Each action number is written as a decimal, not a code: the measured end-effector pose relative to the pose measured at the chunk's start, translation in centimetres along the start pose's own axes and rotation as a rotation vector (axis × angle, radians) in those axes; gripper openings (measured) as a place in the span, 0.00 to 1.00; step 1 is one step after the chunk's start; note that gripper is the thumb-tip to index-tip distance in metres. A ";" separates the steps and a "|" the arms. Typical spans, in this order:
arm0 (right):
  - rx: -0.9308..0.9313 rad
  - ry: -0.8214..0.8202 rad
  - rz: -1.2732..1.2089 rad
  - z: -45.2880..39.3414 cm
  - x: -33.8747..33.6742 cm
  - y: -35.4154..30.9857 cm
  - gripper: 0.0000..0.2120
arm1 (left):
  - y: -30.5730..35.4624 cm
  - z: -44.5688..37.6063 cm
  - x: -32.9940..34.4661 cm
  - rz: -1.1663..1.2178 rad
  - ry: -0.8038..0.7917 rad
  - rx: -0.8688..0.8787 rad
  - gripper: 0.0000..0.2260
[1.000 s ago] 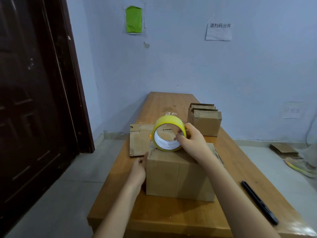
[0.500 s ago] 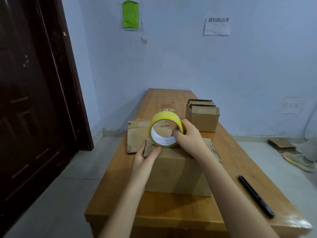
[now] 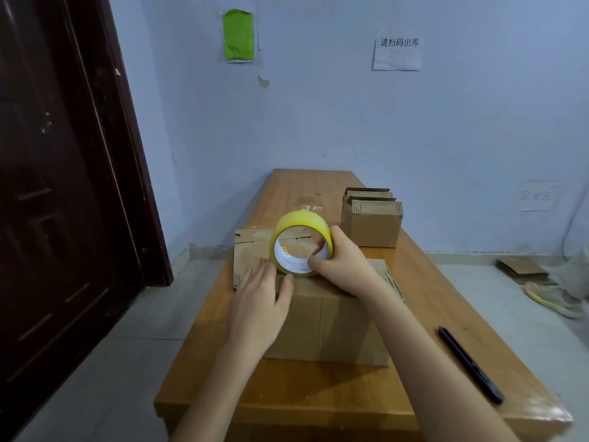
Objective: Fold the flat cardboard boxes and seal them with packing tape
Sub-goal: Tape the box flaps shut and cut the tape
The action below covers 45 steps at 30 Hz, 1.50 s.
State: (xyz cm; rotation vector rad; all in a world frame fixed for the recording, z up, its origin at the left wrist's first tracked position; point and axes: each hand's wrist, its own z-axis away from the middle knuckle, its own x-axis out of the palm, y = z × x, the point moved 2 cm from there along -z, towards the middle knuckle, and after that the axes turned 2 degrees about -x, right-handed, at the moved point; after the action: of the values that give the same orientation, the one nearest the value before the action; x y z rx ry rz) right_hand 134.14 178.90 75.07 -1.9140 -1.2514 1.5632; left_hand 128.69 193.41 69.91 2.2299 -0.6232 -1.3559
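Observation:
A folded brown cardboard box (image 3: 331, 327) stands in the middle of the wooden table (image 3: 318, 390). On its top far edge stands a yellow roll of packing tape (image 3: 301, 242), upright on its rim. My right hand (image 3: 345, 264) grips the roll, thumb inside the core and fingers over the outside. My left hand (image 3: 259, 303) lies flat with straight fingers on the box's top left corner, its thumb just below the roll.
A flat cardboard sheet (image 3: 250, 253) lies behind the box at the left. A stack of flat boxes (image 3: 371, 216) stands on edge at the back right. A black pen-like tool (image 3: 470, 365) lies at the right. A dark door (image 3: 63, 186) is left.
My left hand has risen from the box's left side onto its top corner and flattened there. The right hand and tape roll stay on the box's far edge.

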 end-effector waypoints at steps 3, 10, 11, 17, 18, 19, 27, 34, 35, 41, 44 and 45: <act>0.037 -0.268 -0.052 0.4 -1.1 0.0 0.20 | -0.3 0.0 -0.2 -0.054 -0.031 0.009 0.20; -0.066 -0.099 -0.138 1.0 -1.1 1.1 0.15 | 0.3 0.0 -0.6 -0.240 -0.068 -0.020 0.20; -0.073 -0.056 -0.145 1.0 -1.0 1.1 0.15 | 0.5 0.1 -0.8 -0.264 -0.071 -0.016 0.18; -0.105 0.159 -0.073 1.6 -1.4 1.1 0.06 | 1.1 0.1 -1.2 -0.401 -0.043 0.053 0.22; -0.089 0.234 -0.085 1.7 -1.7 1.2 0.06 | 1.1 0.2 -1.2 -0.388 -0.054 0.059 0.23; -0.080 0.286 -0.080 1.9 -1.9 1.3 0.06 | 1.1 0.2 -1.2 -0.382 -0.063 0.062 0.23; 0.016 0.034 -0.030 2.4 -3.4 2.3 0.07 | 1.2 -0.1 -1.3 -0.412 -0.107 0.084 0.24; 0.031 0.034 0.005 2.4 -2.9 2.4 0.08 | 3.8 -0.1 -0.6 -0.332 -0.061 0.201 0.26; 0.024 0.029 0.003 2.4 -2.9 2.3 0.08 | 3.8 0.0 -0.4 -0.342 -0.047 0.209 0.28; -0.051 0.130 0.046 2.5 -2.6 1.7 0.04 | 3.2 0.3 0.3 -0.457 -0.032 0.201 0.32; -0.106 0.234 0.156 2.5 -2.0 1.6 0.06 | 3.1 0.3 0.2 -0.478 -0.016 0.238 0.28; -0.126 0.271 0.209 2.4 -1.8 1.8 0.08 | 3.1 0.4 0.1 -0.479 -0.023 0.250 0.28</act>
State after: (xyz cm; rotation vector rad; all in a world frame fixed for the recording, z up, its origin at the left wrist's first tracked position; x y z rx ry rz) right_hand 132.62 175.91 74.06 -2.3100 -1.0849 1.2850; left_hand 127.99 190.84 71.47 2.6892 -0.2814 -1.5995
